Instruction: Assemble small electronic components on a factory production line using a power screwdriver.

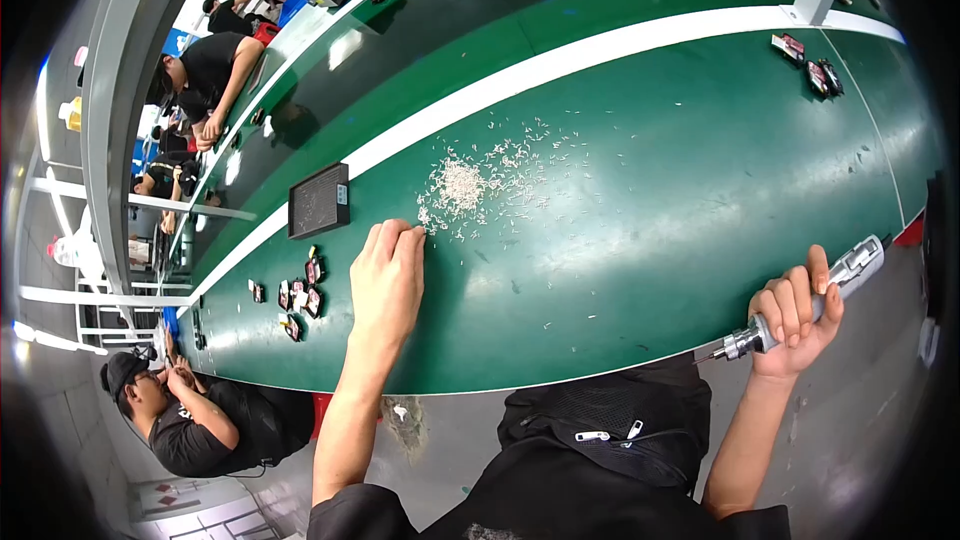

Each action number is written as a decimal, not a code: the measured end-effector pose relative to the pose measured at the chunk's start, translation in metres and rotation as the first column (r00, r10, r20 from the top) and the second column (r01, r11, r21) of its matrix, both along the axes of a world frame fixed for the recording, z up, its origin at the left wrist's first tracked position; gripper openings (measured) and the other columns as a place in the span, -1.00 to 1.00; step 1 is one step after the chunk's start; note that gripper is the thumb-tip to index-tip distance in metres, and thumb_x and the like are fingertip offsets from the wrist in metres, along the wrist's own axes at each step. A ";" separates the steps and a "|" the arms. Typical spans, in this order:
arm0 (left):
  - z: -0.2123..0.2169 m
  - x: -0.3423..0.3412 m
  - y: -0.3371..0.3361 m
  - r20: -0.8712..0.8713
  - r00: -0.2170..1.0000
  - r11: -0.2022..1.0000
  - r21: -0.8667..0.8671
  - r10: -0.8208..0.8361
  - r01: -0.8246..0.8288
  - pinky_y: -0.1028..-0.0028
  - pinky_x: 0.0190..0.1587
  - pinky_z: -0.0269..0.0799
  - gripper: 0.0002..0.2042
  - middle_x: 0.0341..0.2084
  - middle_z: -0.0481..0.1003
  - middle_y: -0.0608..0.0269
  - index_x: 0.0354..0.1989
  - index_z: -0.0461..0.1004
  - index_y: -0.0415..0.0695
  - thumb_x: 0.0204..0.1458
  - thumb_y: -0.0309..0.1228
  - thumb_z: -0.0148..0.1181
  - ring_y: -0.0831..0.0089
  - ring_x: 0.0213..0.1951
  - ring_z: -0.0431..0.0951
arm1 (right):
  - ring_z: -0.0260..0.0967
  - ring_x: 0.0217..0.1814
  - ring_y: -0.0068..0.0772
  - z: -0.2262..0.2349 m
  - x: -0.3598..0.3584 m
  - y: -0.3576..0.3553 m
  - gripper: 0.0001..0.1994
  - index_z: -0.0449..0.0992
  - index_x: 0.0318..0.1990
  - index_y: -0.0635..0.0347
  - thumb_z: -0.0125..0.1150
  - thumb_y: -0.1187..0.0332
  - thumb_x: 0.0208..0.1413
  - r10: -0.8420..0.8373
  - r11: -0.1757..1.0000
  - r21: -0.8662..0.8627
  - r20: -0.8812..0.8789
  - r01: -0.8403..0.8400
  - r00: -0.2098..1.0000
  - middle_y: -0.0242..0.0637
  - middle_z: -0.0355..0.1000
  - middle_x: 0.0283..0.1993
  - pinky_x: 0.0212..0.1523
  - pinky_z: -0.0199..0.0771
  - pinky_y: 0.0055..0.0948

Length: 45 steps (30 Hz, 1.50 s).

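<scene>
On the green table (pixel 620 270) lies a heap of tiny pale rod-like pieces (pixel 460 187), thinning into loose ones toward the right. My left hand (pixel 386 278) reaches to the near left edge of this heap, thumb and fingers pinched together. Whatever sits between those fingertips is too small to make out. Beyond the table's near edge at the right, my right hand (pixel 797 312) grips a grey and silver electric screwdriver (pixel 858 265). Its thin bit points left, toward my body, and touches nothing I can see.
A dark shallow tray (pixel 318 202) stands left of the heap. Several small black-and-red parts (pixel 303 297) lie nearer; more such parts (pixel 818 75) are at the far right. A white rail (pixel 560 62) runs behind. Co-workers sit at the left, one close by (pixel 215 420).
</scene>
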<state>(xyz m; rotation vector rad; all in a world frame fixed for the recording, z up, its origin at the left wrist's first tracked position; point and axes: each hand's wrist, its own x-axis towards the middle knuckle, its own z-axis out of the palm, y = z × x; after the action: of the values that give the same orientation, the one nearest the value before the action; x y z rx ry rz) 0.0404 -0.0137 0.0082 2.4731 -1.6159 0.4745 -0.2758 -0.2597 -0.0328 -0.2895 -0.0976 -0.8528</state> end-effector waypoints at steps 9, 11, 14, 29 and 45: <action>-0.011 -0.016 0.005 -0.206 0.978 0.985 -0.165 0.024 -0.059 0.28 -0.36 0.35 -0.91 -0.46 0.37 0.11 -0.41 0.32 -0.27 -0.05 -0.65 0.10 0.16 -0.42 0.40 | 0.06 -0.77 -0.59 -0.001 -0.008 0.002 -0.87 0.20 -0.32 0.12 -0.03 0.34 0.23 -0.002 1.000 0.000 -0.021 0.002 1.000 -0.45 0.09 -0.74 -0.62 0.16 -0.52; -0.003 -0.043 0.004 -0.415 0.909 0.962 -0.238 0.027 -0.137 0.29 -0.39 0.30 -0.93 -0.51 0.34 0.08 -0.45 0.27 -0.27 -0.04 -0.67 0.01 0.15 -0.47 0.36 | 0.05 -0.77 -0.59 0.002 -0.006 0.003 -0.87 0.20 -0.32 0.12 -0.03 0.35 0.23 -0.027 0.999 0.021 -0.042 0.028 0.999 -0.46 0.08 -0.74 -0.62 0.15 -0.51; 0.005 -0.092 -0.010 -0.674 0.722 0.945 -0.315 -0.159 -0.086 0.38 -0.43 0.28 -0.93 -0.56 0.34 0.08 -0.46 0.25 -0.28 0.03 -0.66 -0.06 0.25 -0.53 0.34 | 0.05 -0.73 -0.61 0.014 0.010 0.013 -0.88 0.24 -0.31 0.14 -0.03 0.32 0.22 -0.025 0.995 0.096 -0.075 0.032 0.997 -0.49 0.07 -0.73 -0.55 0.15 -0.53; -0.003 -0.178 -0.033 -0.618 -0.457 0.768 -0.484 -0.639 -0.420 0.45 -0.34 0.44 -0.92 -0.42 0.42 -0.02 -0.32 0.36 -0.36 0.14 -0.56 0.03 0.36 -0.42 0.46 | 0.11 -0.71 -0.59 0.062 0.038 0.055 -0.85 0.30 -0.27 0.20 -0.05 0.30 0.21 -0.054 0.998 -0.038 0.031 0.055 0.998 -0.47 0.12 -0.70 -0.56 0.19 -0.53; 0.002 -0.175 -0.030 -0.663 -0.429 0.789 -0.494 -0.613 -0.365 0.49 -0.32 0.41 -0.91 -0.41 0.43 -0.02 -0.35 0.38 -0.38 0.14 -0.58 0.03 0.44 -0.43 0.43 | 0.10 -0.72 -0.59 0.066 0.039 0.067 -0.84 0.28 -0.28 0.21 -0.08 0.31 0.23 -0.122 0.992 -0.033 -0.003 0.122 0.992 -0.46 0.10 -0.71 -0.56 0.21 -0.52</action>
<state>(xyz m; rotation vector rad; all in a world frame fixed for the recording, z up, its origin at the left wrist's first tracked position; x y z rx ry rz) -0.1349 -0.0439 0.0101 0.8824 -0.5399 -1.0264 -0.2367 -0.1929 0.0332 -0.3308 -0.0900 -0.9728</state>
